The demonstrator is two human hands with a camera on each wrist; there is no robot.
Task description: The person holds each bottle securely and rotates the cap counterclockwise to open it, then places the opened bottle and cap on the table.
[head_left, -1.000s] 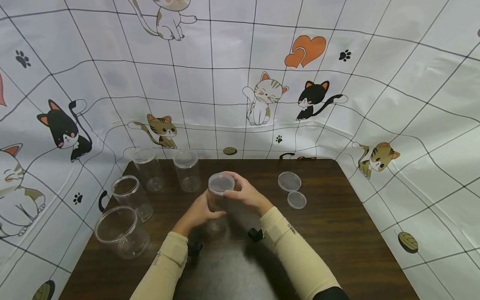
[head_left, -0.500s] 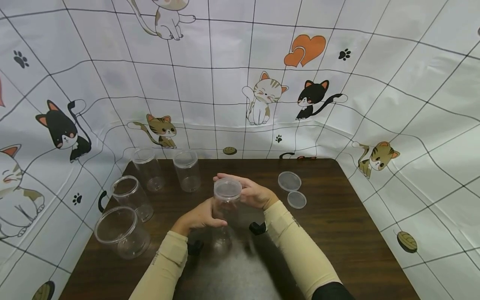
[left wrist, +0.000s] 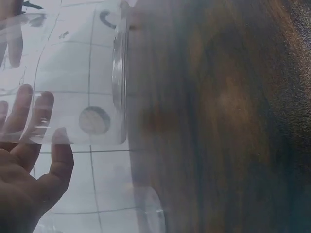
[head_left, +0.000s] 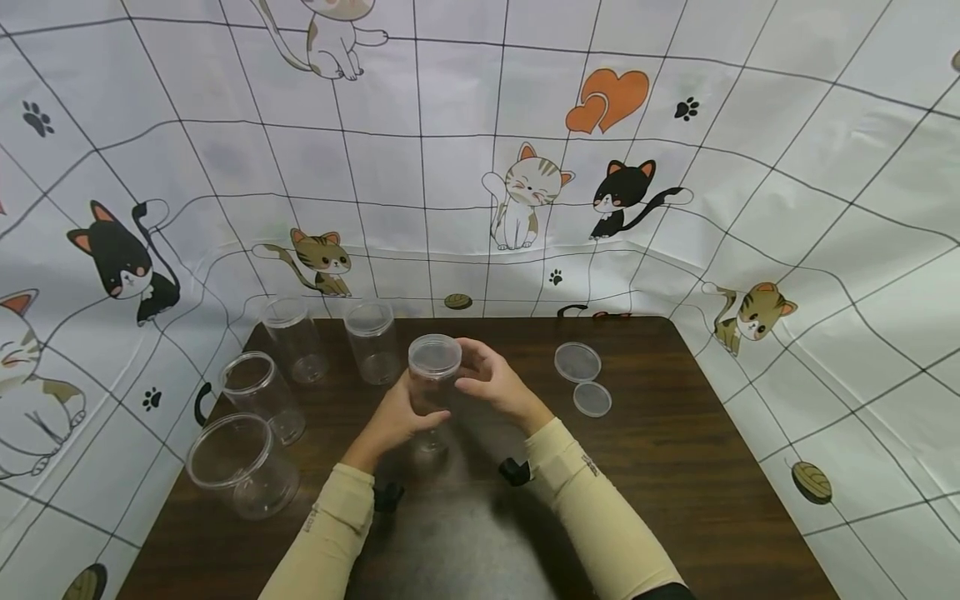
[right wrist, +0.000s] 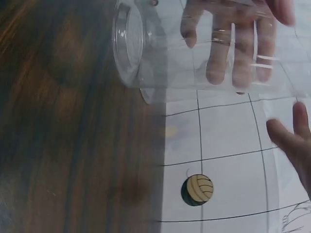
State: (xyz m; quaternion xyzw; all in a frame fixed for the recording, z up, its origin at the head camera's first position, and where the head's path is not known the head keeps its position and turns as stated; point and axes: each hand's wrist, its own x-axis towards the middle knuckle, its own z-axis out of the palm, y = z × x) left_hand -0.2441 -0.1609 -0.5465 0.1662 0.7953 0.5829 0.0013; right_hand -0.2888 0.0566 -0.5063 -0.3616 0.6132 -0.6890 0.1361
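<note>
A clear plastic jar (head_left: 431,390) with a lid (head_left: 435,354) over its mouth stands upright near the middle of the table. My left hand (head_left: 397,421) grips the jar's side, thumb across the front; in the left wrist view its fingers show through the clear wall of the jar (left wrist: 73,73). To the right of the lid is my right hand (head_left: 498,383), its fingers bent and spread from the thumb. The right wrist view shows this hand (right wrist: 294,145) apart from the jar (right wrist: 170,63), holding nothing.
Several clear jars stand at the left: two at the back, one (head_left: 373,342) and another (head_left: 296,342), then one (head_left: 266,400) and a wide jar (head_left: 243,467) nearer. A larger lid (head_left: 577,362) and a smaller lid (head_left: 592,400) lie right on the brown table (head_left: 675,467).
The jar moved nearer and right, then back to the left, held by my left hand. My right hand has gone from the lid's rim to just beside it.
</note>
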